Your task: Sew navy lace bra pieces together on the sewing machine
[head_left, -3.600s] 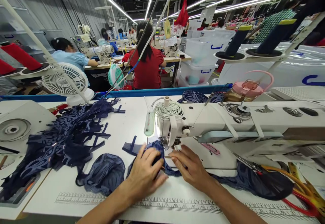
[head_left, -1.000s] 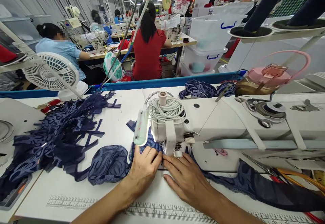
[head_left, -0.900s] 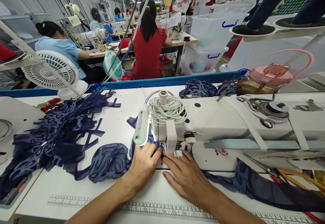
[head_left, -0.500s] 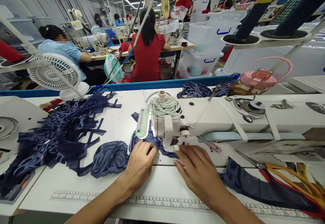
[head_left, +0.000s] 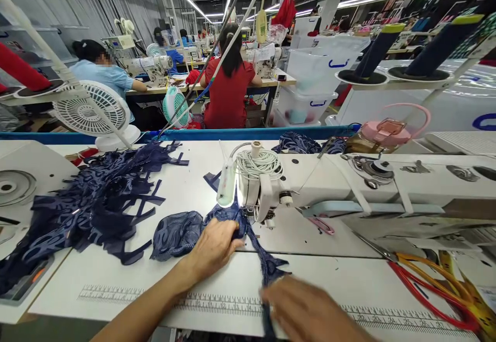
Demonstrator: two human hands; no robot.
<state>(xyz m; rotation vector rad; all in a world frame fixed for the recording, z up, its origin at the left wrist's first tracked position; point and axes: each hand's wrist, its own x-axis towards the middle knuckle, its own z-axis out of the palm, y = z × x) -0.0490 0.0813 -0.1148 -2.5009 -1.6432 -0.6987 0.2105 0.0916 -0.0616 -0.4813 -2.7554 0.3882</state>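
My left hand (head_left: 214, 247) lies on a navy lace piece (head_left: 232, 220) just left of the needle of the white sewing machine (head_left: 349, 187), fingers curled and pressing the cloth onto the table. A strip of that navy lace (head_left: 267, 264) runs from the needle toward me. My right hand (head_left: 306, 308) is at the near table edge, blurred by motion, on the strip's near end; its fingers do not show clearly. A rounded navy lace cup (head_left: 176, 233) lies beside my left hand.
A heap of navy lace pieces (head_left: 93, 202) covers the left of the white table (head_left: 186, 187). Red-handled scissors (head_left: 430, 285) lie at the right. A white fan (head_left: 93, 109), a pink bottle (head_left: 385, 133) and thread cones stand behind. Other people sew at tables beyond.
My right hand has pulled back from the needle to the near edge, drawing the lace strip toward me. The dark fabric on the right is gone from view. My left hand stayed on the lace.
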